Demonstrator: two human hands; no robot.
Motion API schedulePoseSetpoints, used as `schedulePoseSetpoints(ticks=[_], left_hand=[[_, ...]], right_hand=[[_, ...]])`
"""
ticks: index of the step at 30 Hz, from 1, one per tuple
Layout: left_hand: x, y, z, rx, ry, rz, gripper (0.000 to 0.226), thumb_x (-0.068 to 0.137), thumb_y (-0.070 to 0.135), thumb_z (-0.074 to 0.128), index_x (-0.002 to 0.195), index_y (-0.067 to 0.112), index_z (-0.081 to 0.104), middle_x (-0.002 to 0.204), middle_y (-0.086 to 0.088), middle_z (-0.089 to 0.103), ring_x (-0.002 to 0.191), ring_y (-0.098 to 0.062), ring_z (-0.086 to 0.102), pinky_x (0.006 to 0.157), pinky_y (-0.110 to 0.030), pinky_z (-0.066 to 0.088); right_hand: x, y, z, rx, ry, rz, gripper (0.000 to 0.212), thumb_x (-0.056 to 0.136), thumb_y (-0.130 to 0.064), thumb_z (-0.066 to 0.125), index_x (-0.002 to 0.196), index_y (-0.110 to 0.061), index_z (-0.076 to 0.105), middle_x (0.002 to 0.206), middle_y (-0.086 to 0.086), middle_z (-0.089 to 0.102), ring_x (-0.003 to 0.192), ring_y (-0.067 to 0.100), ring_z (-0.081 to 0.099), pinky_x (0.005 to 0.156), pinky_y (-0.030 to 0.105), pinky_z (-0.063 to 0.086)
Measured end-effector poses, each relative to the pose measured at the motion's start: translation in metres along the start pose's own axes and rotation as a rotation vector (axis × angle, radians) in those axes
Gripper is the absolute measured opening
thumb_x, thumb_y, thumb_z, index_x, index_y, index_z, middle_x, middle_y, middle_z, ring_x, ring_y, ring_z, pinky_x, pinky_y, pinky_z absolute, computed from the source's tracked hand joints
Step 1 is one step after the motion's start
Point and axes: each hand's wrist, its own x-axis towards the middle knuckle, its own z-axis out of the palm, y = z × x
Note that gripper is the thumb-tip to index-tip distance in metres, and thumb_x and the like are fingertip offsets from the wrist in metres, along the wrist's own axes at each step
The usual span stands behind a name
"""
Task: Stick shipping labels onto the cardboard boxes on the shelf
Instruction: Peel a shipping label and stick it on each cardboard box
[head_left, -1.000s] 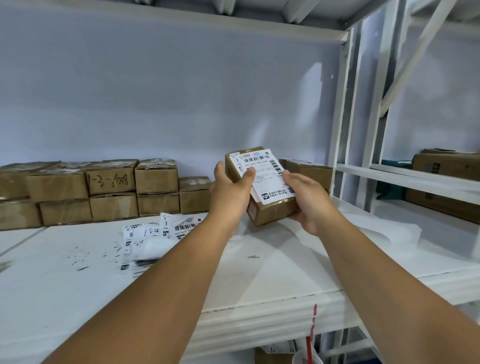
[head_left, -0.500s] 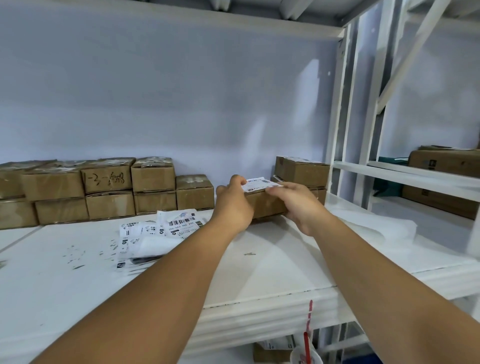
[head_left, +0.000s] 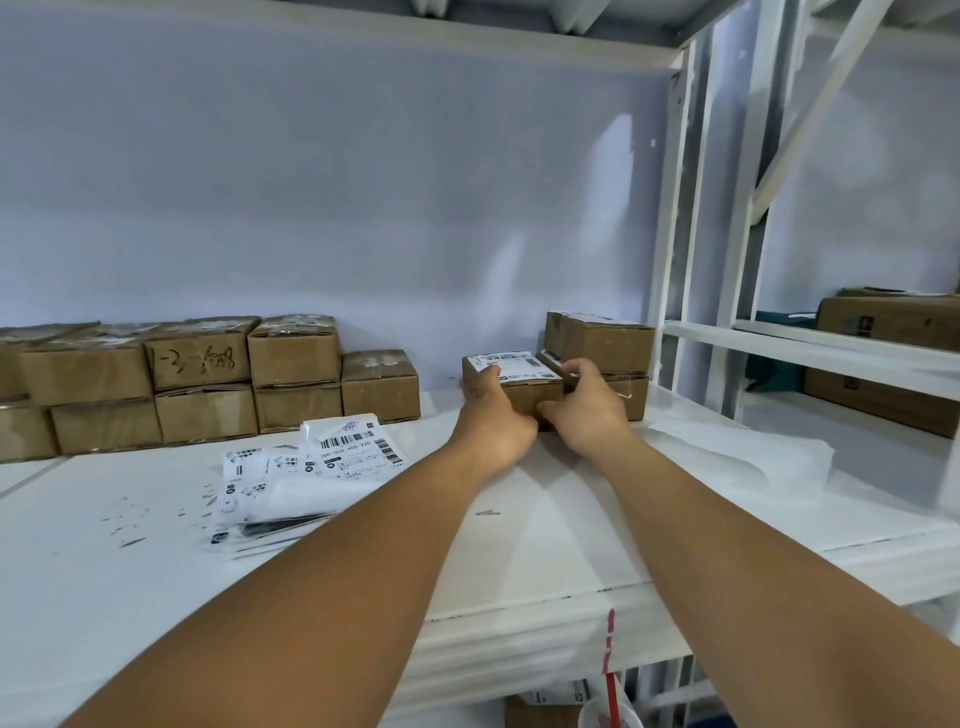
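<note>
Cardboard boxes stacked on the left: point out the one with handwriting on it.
The handwritten box, second from the right in the upper row: dark marker strokes run across its front. The other fronts beside it are plain brown.

Plain pale lilac-grey back wall (head_left: 337, 197), soft brighter patches toward right. Light even, diffuse. White shelf (head_left: 545, 561), surface flecked with small dark marks at left, front edge ribbed. White upper board (head_left: 415, 36) overhead. White metal uprights (head_left: 667, 249) at right end; diagonal brace (head_left: 821, 104) behind them. Neighbouring rack (head_left: 810, 348) beyond, white rails, same pale wall behind.
</note>
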Motion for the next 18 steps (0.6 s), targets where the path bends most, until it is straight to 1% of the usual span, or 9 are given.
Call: schedulePoseSetpoints(ticks=[3, 6, 9, 11, 13, 14, 16, 18], left_hand=[[0.006, -0.004, 0.003, -0.001, 0.002, -0.015, 0.074, 0.09, 0.021, 0.055, 0.149, 0.023, 0.01, 0.133, -0.01, 0.051, 0.113, -0.025, 0.053, 0.078, -0.023, 0.038], [0.012, -0.006, 0.004, 0.002, 0.004, -0.017, 0.073, 0.089, 0.02, 0.055, 0.148, 0.023, 0.013, 0.132, -0.01, 0.052, 0.113, -0.026, 0.053, 0.079, -0.024, 0.041], [0.018, -0.008, 0.006, 0.038, -0.004, -0.008, 0.072, 0.088, 0.014, 0.053, 0.148, 0.023, 0.014, 0.133, -0.012, 0.051, 0.114, -0.027, 0.053, 0.08, -0.024, 0.04], [0.021, -0.009, 0.009, 0.081, -0.015, -0.003, 0.076, 0.085, 0.011, 0.051, 0.149, 0.022, 0.011, 0.136, -0.013, 0.047, 0.118, -0.029, 0.05, 0.087, -0.026, 0.043], [0.023, -0.01, 0.013, 0.16, -0.036, 0.009, 0.082, 0.082, 0.012, 0.05, 0.15, 0.024, 0.006, 0.144, -0.016, 0.037, 0.125, -0.033, 0.043, 0.099, -0.035, 0.042], [0.023, -0.01, 0.014, 0.205, -0.049, 0.019, 0.083, 0.081, 0.013, 0.05, 0.15, 0.026, 0.004, 0.148, -0.016, 0.031, 0.128, -0.034, 0.04, 0.102, -0.038, 0.04], [0.023, -0.011, 0.015, 0.247, -0.065, 0.03, 0.085, 0.081, 0.014, 0.05, 0.15, 0.027, 0.002, 0.15, -0.016, 0.027, 0.13, -0.034, 0.037, 0.104, -0.039, 0.038], [0.024, -0.012, 0.015, 0.259, -0.069, 0.044, 0.086, 0.081, 0.016, 0.05, 0.15, 0.027, 0.001, 0.148, -0.017, 0.031, 0.128, -0.035, 0.04, 0.104, -0.04, 0.038]], right_hand=[[0.001, 0.002, 0.002, 0.002, -0.011, 0.004, 0.052, 0.083, -0.015, 0.062, 0.131, -0.02, 0.044, 0.12, 0.009, 0.061, 0.111, 0.027, 0.054, 0.08, 0.022, 0.035], [0.001, 0.003, 0.002, 0.019, 0.0, 0.012, 0.054, 0.084, -0.015, 0.059, 0.135, -0.022, 0.043, 0.121, 0.01, 0.06, 0.112, 0.027, 0.054, 0.081, 0.024, 0.037], [0.001, 0.003, 0.001, 0.013, 0.008, -0.003, 0.055, 0.085, -0.013, 0.054, 0.138, -0.023, 0.042, 0.126, 0.011, 0.059, 0.116, 0.028, 0.052, 0.086, 0.024, 0.038], [0.001, 0.003, 0.001, -0.014, 0.01, -0.02, 0.055, 0.086, -0.012, 0.052, 0.139, -0.024, 0.044, 0.129, 0.01, 0.057, 0.119, 0.028, 0.05, 0.09, 0.024, 0.037], [0.002, 0.002, 0.0, -0.064, 0.01, -0.041, 0.053, 0.087, -0.011, 0.051, 0.138, -0.024, 0.047, 0.129, 0.01, 0.058, 0.12, 0.028, 0.051, 0.094, 0.024, 0.037], [0.002, 0.002, 0.0, -0.092, 0.009, -0.05, 0.052, 0.087, -0.01, 0.05, 0.138, -0.024, 0.048, 0.13, 0.01, 0.058, 0.121, 0.028, 0.051, 0.096, 0.024, 0.037], [0.001, 0.002, 0.0, -0.141, 0.002, -0.071, 0.053, 0.087, -0.009, 0.049, 0.139, -0.023, 0.047, 0.133, 0.01, 0.057, 0.122, 0.028, 0.051, 0.098, 0.024, 0.037], [-0.001, 0.002, 0.001, -0.155, -0.019, -0.077, 0.055, 0.088, -0.009, 0.049, 0.142, -0.022, 0.043, 0.135, 0.011, 0.055, 0.125, 0.028, 0.049, 0.097, 0.023, 0.036]])
